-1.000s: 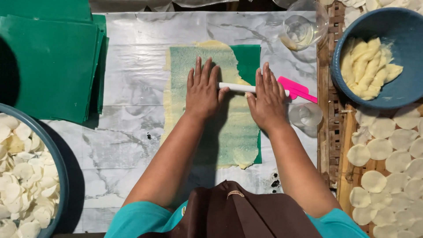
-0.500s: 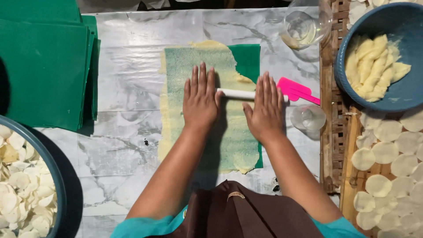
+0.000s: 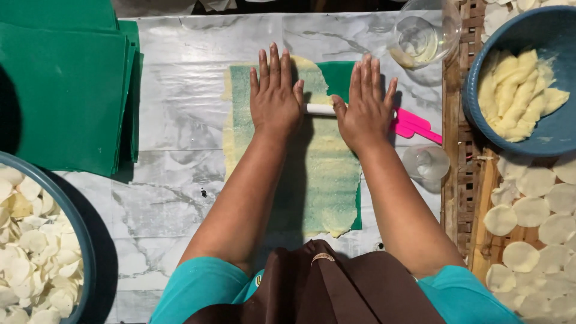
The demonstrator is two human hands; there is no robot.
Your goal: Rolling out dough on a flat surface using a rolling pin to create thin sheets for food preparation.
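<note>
A thin sheet of pale yellow dough lies on a green mat on the marble-patterned table. A white rolling pin with a pink handle lies across the dough's far part. My left hand presses flat on the pin's left part, fingers straight and spread. My right hand lies flat on the pin's right part, near the pink handle. Both palms hide most of the pin.
A stack of green mats lies at the far left. A blue bowl at the right holds folded dough pieces. Another bowl at the near left holds white discs. More discs lie on a woven tray. A glass bowl and a small glass stand nearby.
Both hands have pushed the rolling pin away from me, toward the far end of the dough sheet.
</note>
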